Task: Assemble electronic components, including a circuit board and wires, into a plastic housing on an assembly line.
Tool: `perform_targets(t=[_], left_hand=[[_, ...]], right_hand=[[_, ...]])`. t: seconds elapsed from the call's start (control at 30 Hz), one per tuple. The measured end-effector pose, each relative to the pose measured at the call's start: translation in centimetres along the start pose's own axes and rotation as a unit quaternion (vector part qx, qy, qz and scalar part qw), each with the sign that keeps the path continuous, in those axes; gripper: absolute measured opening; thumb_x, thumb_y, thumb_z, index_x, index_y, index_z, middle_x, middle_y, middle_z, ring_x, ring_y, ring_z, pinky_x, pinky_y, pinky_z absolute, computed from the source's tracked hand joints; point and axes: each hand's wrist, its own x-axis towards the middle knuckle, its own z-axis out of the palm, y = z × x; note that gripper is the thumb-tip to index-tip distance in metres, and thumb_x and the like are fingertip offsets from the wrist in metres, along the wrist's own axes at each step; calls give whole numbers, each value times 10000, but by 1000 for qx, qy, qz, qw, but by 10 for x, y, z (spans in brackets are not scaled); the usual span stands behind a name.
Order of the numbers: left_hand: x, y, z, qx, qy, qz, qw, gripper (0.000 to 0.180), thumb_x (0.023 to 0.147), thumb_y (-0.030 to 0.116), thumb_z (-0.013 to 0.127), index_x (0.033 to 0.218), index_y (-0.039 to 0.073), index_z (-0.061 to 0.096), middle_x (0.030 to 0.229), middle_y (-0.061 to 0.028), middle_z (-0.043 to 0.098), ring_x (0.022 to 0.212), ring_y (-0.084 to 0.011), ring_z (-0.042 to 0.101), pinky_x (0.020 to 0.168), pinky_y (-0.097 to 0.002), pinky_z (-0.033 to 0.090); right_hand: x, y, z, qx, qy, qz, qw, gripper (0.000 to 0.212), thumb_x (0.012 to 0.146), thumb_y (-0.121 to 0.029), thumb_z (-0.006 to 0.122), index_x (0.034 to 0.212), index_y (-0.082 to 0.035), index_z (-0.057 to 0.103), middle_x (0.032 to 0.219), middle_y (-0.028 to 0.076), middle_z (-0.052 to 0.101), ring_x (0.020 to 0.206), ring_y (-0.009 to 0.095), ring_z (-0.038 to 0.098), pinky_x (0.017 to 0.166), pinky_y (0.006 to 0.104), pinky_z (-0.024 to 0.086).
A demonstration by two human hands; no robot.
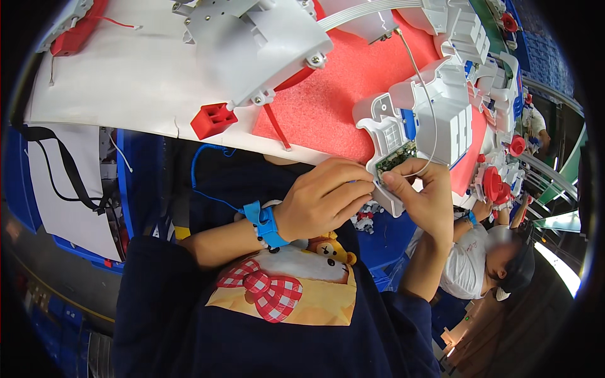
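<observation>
A white plastic housing (386,135) lies at the front edge of the table, with a green circuit board (398,156) in its near end. My left hand (328,196) has its fingers closed at the housing's left side, the tips against its rim. Thumb and index finger of my right hand (427,196) are pinched over the board. Between them runs the end of a thin white cable (433,116), which loops down from a part farther back. The cable's very tip is hidden by the fingers.
Red foam sheet (328,94) covers part of the table. A large white assembly (252,50) with a red block (213,120) stands at left. More white housings (447,107) line the right. A blue wrist strap (265,225) with a coiled cord is on my left wrist. A co-worker (472,258) sits at right.
</observation>
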Motion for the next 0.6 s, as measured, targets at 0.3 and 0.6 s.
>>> perform_targets(t=[0.3,0.6], left_hand=[[-2,-3,4,25,-13,9,1000,293,549,-22,692,814,13,572,870,-94,563,752,-241,554,627,-302,461],[-2,-2,3,54,-15,19,998,307,549,-15,696,827,17,572,883,-88,566,752,-246,546,629,-300,457]], right_hand=[[0,2,-7,-12,-13,-9,1000,86,696,-40,635,715,39,606,600,60,582,511,71,509,441,206,396],[3,5,-12,-47,-50,-93,993,76,651,16,634,724,25,615,651,66,604,560,83,521,525,209,417]])
